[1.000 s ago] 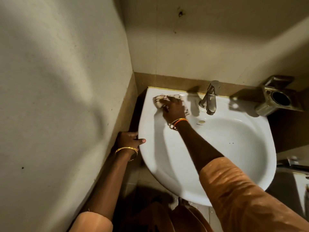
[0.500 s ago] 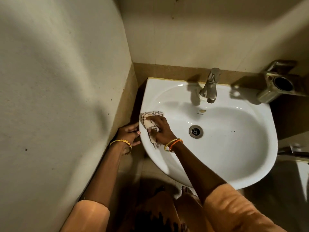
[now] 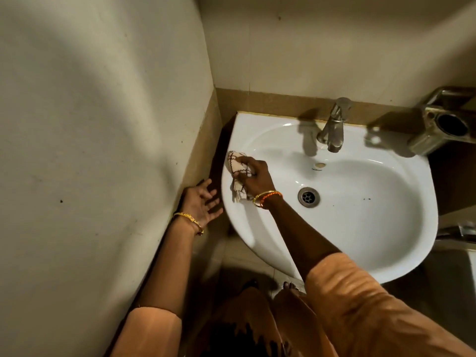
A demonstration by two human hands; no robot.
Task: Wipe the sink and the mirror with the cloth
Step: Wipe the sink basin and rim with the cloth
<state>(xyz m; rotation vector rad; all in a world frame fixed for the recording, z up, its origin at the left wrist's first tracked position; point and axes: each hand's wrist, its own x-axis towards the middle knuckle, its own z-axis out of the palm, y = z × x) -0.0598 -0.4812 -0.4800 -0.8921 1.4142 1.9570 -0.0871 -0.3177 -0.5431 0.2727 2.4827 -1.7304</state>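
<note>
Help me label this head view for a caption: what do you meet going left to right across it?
left hand → cloth → drain → tap → metal wall holder

Sink (image 3: pixel 360 228) white – cloth (image 3: pixel 238 167) cream, dark checked lines – sleeve (image 3: pixel 373 305) orange.

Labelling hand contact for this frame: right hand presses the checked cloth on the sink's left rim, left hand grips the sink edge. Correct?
One error. In the head view the left hand grips nothing: it hangs open, fingers spread, beside the white ceramic sink, apart from its edge. The rest stands: the right hand presses the crumpled white cloth with dark checked lines on the sink's left rim.
</note>
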